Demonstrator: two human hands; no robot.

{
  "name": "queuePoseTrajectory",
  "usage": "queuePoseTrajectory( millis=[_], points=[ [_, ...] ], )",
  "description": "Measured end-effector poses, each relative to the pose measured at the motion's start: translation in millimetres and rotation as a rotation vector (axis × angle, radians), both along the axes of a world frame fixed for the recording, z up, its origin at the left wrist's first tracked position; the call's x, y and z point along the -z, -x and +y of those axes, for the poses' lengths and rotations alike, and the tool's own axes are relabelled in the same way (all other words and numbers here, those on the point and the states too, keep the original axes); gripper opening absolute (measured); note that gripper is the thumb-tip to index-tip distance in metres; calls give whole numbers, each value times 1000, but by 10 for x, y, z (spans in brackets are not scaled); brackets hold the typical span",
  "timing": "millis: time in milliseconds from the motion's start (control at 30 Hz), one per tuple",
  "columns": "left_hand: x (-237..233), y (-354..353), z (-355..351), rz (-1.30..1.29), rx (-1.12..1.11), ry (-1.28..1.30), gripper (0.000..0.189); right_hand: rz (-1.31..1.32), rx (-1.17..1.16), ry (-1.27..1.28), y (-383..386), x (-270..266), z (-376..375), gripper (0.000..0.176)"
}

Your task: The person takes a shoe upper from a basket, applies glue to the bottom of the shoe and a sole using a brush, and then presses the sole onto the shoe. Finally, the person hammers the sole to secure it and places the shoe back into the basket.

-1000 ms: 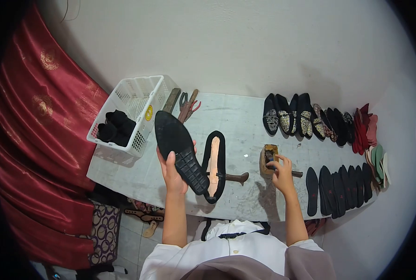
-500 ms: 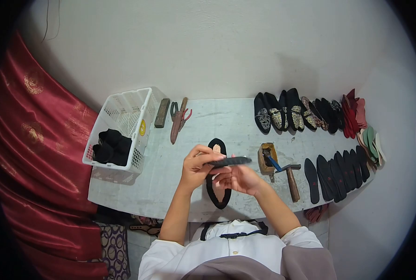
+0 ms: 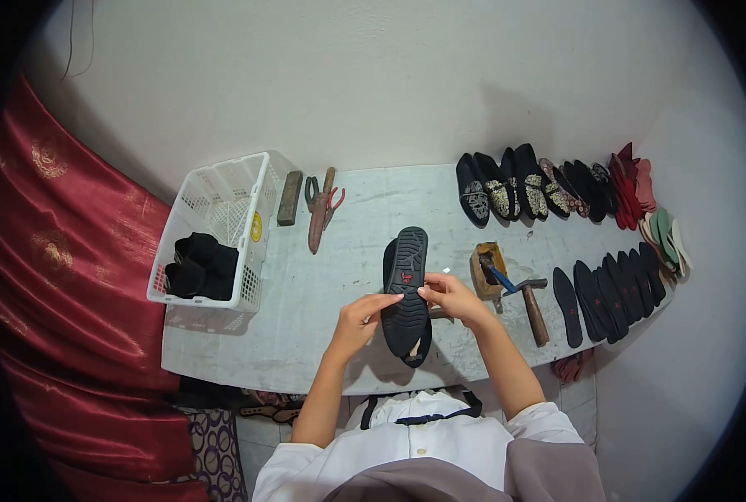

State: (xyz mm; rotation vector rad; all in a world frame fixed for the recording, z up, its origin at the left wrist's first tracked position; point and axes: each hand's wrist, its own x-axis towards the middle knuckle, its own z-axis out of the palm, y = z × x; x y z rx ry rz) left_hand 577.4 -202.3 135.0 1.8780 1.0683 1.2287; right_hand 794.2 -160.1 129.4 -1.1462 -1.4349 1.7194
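— Where is the sole?
— Pinched from both sides: my left grip closed on one edge, my right grip on the other. The black sole hangs tread-up over the shoe on the desk
— Joined?
— I judge not, it is only lined up. Ribbed rubber, tapering shape, red mark; the spare soles lie untouched

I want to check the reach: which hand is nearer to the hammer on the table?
Right. The right hand grips the black sole just left of the hammer, not touching it; the left hand holds the sole's far edge.
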Motion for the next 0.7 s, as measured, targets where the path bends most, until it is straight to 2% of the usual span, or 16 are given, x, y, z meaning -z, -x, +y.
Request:
queuePoseTrajectory(
  millis=[33,133,200,333,433,533,700],
  points=[
    [14,16,-37,54,33,36,52,-78,42,-62,12,121,18,25],
    [93,9,-147,33,14,84,52,-266,162,-270,83,227,-20,29],
    [317,-45,-198,-168,-30,88,48,-325,230,-436,166,139,-107,32],
    [470,-143,-301,-425,-72,235,48,-424,261,-530,281,64,-222,36],
    [453,-138,-323,-479,-96,418,49,-455,256,-523,302,7,-311,37],
    [400,-132,-325,-312,-112,377,50,-461,265,-554,305,44,-337,39],
    [343,-195,-362,-188,-212,351,49,-541,279,-560,308,-37,-422,45]
  ],
)
